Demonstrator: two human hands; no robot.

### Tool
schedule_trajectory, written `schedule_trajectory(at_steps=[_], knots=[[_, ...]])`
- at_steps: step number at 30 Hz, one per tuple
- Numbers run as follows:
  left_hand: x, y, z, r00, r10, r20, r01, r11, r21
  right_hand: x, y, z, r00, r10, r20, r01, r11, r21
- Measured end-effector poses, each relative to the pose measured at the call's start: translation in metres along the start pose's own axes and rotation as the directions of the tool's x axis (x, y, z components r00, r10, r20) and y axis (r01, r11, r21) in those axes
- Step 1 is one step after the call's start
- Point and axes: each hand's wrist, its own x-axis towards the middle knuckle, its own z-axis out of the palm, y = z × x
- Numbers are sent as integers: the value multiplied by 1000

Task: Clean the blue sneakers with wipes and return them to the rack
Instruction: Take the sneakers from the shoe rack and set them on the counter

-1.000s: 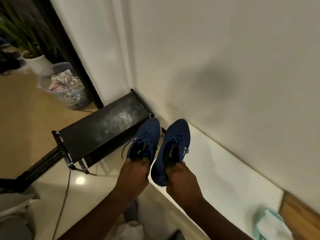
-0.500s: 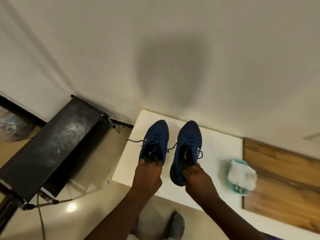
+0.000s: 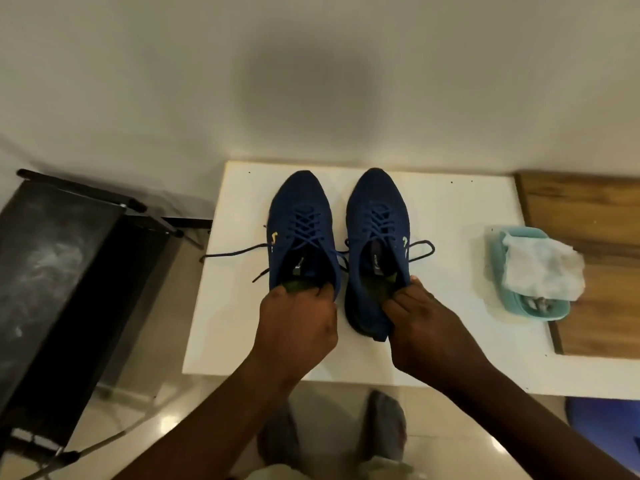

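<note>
Now: left grip point(image 3: 298, 323) curled round heel of left sneaker point(image 3: 299, 216), right grip point(image 3: 426, 327) pinching heel of right sneaker point(image 3: 375, 213); pair side by side, toes away, over white bench point(image 3: 450, 209). Right of right grip: teal tub point(image 3: 519, 308) holding white wipe point(image 3: 540, 268). Left of left grip: black rack point(image 3: 59, 271).

The pair of dark blue knit lace-up sneakers point(image 3: 300, 220) has been carried away from the dusty black metal shoe rack point(image 3: 52, 271), brought over the white rectangular tabletop point(image 3: 232, 313) and lowered onto it, laces trailing.
</note>
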Motion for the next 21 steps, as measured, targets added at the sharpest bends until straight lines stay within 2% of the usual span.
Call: schedule_trajectory(at_steps=[8,14,21], knots=[[-9,-8,19,981,30,-191,-37,999,-31,-21,12,4,998,-24,-60,20,998,-52],[-30,-10,23,972,53,-229,-53,999,8,-52,32,-14,996,10,-94,-20,994,-109],[-53,-23,15,974,-10,-227,24,998,63,-91,24,-79,980,41,-197,-78,980,-182]])
